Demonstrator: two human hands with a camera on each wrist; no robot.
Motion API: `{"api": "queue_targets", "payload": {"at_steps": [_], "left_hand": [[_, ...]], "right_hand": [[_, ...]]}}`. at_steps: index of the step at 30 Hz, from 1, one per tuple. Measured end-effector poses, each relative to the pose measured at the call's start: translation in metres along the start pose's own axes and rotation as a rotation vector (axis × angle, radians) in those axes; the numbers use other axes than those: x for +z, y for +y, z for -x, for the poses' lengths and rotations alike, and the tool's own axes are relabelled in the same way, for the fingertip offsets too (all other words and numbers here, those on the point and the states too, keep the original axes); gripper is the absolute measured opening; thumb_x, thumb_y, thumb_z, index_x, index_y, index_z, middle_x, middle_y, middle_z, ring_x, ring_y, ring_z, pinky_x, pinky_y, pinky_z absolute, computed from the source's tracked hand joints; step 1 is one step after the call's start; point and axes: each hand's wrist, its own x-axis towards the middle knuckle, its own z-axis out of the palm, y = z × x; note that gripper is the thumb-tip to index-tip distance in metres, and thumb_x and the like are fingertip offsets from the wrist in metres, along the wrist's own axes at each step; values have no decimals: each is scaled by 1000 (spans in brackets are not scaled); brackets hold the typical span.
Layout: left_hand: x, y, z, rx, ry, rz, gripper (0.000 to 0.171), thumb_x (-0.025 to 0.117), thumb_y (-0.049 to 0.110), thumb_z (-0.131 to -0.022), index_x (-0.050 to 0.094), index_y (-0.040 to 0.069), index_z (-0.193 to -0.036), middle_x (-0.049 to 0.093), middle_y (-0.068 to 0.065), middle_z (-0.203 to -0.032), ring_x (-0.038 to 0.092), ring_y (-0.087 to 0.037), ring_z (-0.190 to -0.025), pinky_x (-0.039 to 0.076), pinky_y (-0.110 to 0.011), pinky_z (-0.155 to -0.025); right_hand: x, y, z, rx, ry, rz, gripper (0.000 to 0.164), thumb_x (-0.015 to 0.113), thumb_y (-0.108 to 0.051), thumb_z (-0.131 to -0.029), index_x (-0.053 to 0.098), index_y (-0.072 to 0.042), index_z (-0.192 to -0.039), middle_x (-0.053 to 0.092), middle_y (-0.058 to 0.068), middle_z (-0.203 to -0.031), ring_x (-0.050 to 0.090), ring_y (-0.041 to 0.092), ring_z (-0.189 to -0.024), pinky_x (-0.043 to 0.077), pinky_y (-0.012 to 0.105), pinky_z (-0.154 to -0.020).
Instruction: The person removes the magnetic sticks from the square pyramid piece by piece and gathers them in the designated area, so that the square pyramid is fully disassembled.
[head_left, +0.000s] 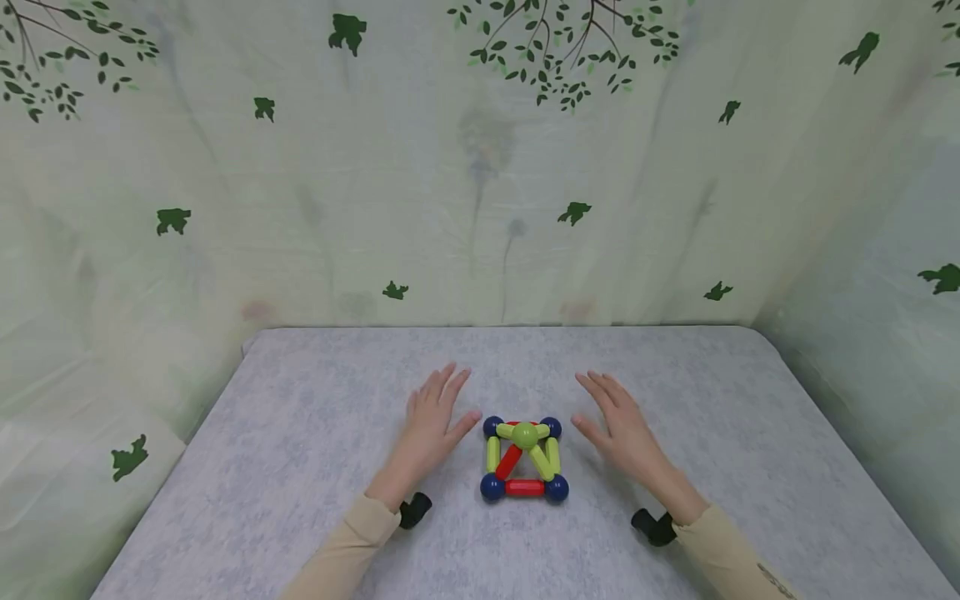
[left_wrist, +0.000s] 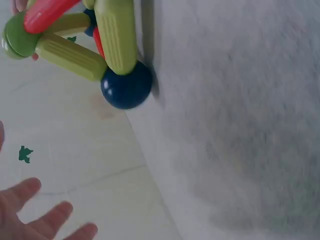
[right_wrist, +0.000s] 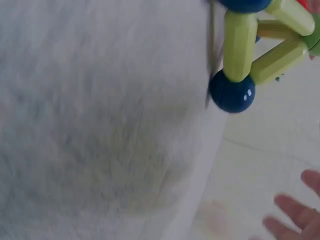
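A small pyramid of toy rods and balls [head_left: 525,487] stands on the table between the two hands. Dark blue balls [left_wrist: 127,85] mark its base corners, joined by red and yellow-green rods, and a green ball [head_left: 525,434] tops it where the slanting rods meet. To its left, my left hand [head_left: 431,421] hovers with fingers straight and spread, thumb tip near the pyramid but apart from it. My right hand [head_left: 622,429] is held the same way on the other side, also touching nothing. Both wrist views show fingertips apart from the pyramid.
A grey mottled cloth covers the table [head_left: 300,400]. Behind it hangs a pale curtain [head_left: 420,167] printed with leaves and birds, which also runs along both sides. Black wrist cameras [head_left: 415,510] sit under each wrist, close above the table.
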Motion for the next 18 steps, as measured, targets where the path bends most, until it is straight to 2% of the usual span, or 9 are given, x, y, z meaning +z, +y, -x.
{"api": "queue_targets", "payload": {"at_steps": [3,6,10,14,18], "left_hand": [[5,6,0,87,-58,254,58,57,33,-97,36,11,-147,35,-9,-149,31,-28,-136,27,-52,-107],[14,12,0,135,-102,477,51,60,24,-96,44,7,-141,48,-11,-139,43,-26,-128,36,-46,-103],[27,22,1,131,-139,673,43,61,16,-95,49,3,-135,54,-18,-131,51,-28,-121,41,-42,-100],[36,31,3,94,-125,743,39,63,15,-93,54,4,-130,58,-17,-126,54,-24,-117,41,-43,-99],[38,40,5,87,-100,724,39,68,14,-90,57,4,-126,61,-10,-122,55,-20,-113,42,-47,-96]], "right_hand": [[2,-6,3,-45,-21,-202,53,62,-23,-94,44,-8,-142,47,14,-140,42,33,-128,37,54,-99],[6,-13,6,-51,-77,-370,44,63,-15,-93,52,-4,-134,56,13,-130,53,29,-117,46,46,-93],[14,-21,11,3,-165,-536,33,62,-13,-94,56,-1,-124,61,12,-119,59,26,-106,50,38,-88],[20,-27,15,39,-218,-625,27,62,-13,-94,58,-1,-118,63,10,-113,61,24,-100,51,33,-85],[26,-31,17,61,-240,-649,27,63,-17,-94,59,-2,-116,63,9,-109,61,21,-96,51,31,-82]]}}
